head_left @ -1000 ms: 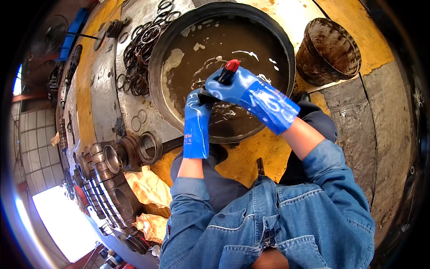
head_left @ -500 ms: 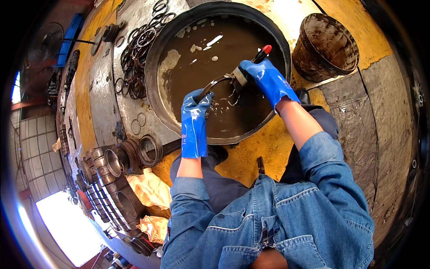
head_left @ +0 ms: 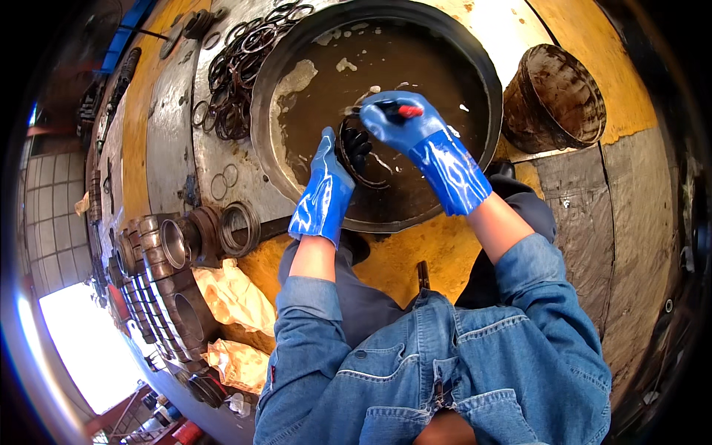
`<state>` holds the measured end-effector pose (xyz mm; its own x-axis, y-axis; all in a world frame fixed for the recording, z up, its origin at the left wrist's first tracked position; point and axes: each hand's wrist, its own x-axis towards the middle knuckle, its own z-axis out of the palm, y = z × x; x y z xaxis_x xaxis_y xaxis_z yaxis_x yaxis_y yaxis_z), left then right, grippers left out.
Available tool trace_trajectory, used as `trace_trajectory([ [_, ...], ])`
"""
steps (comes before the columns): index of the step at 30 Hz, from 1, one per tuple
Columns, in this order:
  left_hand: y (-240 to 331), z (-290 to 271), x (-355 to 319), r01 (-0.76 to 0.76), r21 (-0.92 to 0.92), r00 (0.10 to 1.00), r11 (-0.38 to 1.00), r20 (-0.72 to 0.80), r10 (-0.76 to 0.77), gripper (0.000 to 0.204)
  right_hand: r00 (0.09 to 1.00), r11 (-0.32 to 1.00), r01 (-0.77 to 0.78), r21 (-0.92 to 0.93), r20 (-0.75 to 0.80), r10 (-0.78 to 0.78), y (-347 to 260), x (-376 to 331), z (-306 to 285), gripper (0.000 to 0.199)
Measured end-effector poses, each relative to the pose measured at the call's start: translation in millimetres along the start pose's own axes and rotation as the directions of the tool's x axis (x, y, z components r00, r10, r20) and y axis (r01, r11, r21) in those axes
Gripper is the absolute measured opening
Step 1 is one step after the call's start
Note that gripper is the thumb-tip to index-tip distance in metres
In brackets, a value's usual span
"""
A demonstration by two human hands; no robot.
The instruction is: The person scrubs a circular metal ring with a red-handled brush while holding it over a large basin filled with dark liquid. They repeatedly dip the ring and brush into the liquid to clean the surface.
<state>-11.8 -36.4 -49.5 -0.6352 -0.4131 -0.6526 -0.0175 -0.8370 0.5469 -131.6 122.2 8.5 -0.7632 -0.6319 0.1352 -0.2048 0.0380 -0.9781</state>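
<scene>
My left hand, in a blue rubber glove, is closed on a thin metal ring held upright over the dark liquid. Dark finger shapes show inside the ring; its lower part stands at the liquid's surface. My right hand, gloved the same way, grips a brush by its black handle with a red end. The brush head is hidden behind that hand, close to the ring's upper edge. Both hands are over a large round black tub of murky brown liquid with patches of foam.
Many dark rings lie heaped left of the tub. A dirty bucket stands to its right. Stacked metal cylinders and crumpled tan paper are at my lower left. My knees flank the tub's near side.
The ring has turned from an arched tilt to upright. My right hand has moved left and rolled over, so the brush's red end points toward the right. My left hand has turned too.
</scene>
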Motion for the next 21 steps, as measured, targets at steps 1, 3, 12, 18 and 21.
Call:
trace_trajectory([
  [1, -5, 4, 2, -0.036, -0.102, 0.998, 0.994, 0.040, 0.040, 0.069, 0.998, 0.997, 0.061, -0.052, 0.026, -0.060, -7, -3, 5, 0.022],
  [3, -3, 17, -12, 0.022, -0.119, 0.999, 0.993, 0.047, -0.016, 0.069, 0.943, 0.920, 0.331, -0.211, 0.112, -0.313, -3, -2, 8, 0.020],
  [12, 9, -5, -20, 0.042, 0.116, 0.999, 0.992, 0.029, -0.046, 0.052, 0.741, 0.684, 0.637, -0.356, 0.526, -0.417, -23, -48, -3, 0.034],
  [18, 2, -17, -20, -0.218, 0.269, 0.946, 0.938, 0.293, 0.136, 0.038, 0.655, 0.607, 0.713, -0.351, 0.643, -0.397, 0, -74, -6, 0.033],
  [21, 8, -1, -26, -0.123, 0.278, 0.983, 0.953, 0.167, 0.078, 0.031, 0.626, 0.639, 0.686, -0.348, 0.730, -0.274, 25, -81, -4, 0.037],
])
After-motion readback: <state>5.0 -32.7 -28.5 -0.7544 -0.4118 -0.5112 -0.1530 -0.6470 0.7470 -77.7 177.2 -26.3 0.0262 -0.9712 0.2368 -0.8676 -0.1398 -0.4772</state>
